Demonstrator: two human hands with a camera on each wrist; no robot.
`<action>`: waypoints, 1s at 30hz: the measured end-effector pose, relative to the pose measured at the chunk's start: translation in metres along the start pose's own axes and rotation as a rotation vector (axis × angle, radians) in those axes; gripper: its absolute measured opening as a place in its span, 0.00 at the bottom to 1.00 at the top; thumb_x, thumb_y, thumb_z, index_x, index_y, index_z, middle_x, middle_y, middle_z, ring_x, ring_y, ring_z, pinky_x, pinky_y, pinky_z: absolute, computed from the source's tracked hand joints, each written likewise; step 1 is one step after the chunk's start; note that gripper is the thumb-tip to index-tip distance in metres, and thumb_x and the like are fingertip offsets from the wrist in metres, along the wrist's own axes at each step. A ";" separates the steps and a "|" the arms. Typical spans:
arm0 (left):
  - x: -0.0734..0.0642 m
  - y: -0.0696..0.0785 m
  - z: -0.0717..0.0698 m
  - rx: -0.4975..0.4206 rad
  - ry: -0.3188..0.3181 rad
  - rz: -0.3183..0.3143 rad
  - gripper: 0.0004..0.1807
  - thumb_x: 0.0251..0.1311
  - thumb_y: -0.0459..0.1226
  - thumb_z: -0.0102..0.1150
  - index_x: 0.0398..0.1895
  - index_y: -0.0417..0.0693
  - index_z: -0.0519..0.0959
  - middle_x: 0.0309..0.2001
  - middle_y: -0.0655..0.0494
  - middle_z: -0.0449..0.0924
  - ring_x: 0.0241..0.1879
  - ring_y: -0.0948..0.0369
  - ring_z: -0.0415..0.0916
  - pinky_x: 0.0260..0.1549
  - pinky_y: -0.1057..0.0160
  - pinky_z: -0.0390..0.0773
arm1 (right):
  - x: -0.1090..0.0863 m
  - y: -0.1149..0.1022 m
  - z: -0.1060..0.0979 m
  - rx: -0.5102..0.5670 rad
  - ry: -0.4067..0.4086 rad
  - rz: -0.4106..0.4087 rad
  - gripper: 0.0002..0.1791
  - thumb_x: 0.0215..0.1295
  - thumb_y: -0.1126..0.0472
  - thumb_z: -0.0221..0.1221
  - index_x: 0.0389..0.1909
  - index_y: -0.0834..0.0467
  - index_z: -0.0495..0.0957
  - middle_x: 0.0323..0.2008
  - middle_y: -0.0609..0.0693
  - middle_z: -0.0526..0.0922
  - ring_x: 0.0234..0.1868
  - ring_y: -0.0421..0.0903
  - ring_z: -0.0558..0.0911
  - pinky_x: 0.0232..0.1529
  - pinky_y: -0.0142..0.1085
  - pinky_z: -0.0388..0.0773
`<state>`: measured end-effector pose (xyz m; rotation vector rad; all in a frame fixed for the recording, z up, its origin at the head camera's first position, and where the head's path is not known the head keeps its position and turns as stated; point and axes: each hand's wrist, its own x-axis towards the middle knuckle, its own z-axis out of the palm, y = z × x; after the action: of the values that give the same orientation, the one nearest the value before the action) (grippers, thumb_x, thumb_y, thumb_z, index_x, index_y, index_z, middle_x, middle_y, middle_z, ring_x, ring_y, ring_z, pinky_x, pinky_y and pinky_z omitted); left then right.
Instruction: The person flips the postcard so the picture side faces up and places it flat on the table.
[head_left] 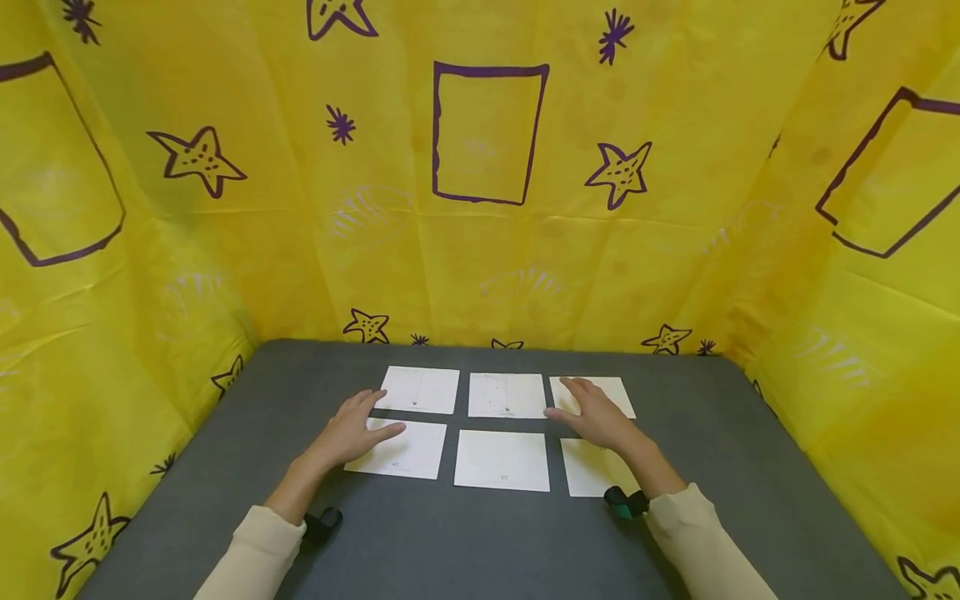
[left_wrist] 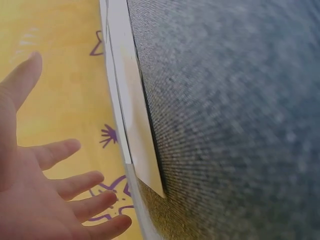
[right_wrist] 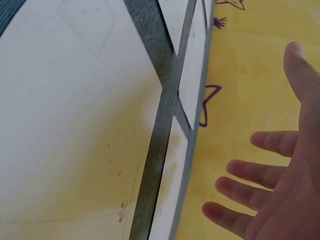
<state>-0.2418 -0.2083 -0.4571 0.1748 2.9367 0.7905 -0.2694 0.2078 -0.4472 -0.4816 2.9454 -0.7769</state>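
Head view: six white cards (head_left: 501, 459) are lying in two rows on the grey mat (head_left: 712, 433). Left hand (head_left: 348, 432) is hovering, fingers spread, gripping nothing, over the near-left card (head_left: 401, 452); right hand (head_left: 596, 414), likewise flat, over the far-right card (head_left: 609, 392). Probably arranging; next likely pinching an edge. Faint card markings unreadable; contact unclear.
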 end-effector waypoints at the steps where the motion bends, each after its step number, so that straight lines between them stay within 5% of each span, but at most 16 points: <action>1: 0.001 0.000 0.000 -0.002 0.000 0.003 0.48 0.57 0.64 0.57 0.73 0.43 0.60 0.73 0.32 0.53 0.72 0.35 0.50 0.64 0.29 0.54 | 0.002 -0.001 0.000 -0.001 -0.003 -0.003 0.47 0.63 0.33 0.55 0.73 0.61 0.59 0.70 0.67 0.62 0.70 0.68 0.61 0.66 0.64 0.61; 30: 0.016 0.005 0.000 -0.167 0.018 0.039 0.47 0.58 0.59 0.60 0.72 0.39 0.60 0.71 0.32 0.56 0.70 0.36 0.54 0.65 0.34 0.58 | 0.036 -0.042 0.019 0.107 -0.069 -0.033 0.43 0.65 0.36 0.55 0.73 0.59 0.60 0.71 0.61 0.63 0.72 0.61 0.61 0.69 0.59 0.59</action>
<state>-0.2573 -0.2023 -0.4556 0.2132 2.8736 1.0421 -0.2891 0.1533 -0.4422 -0.5382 2.8218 -0.8968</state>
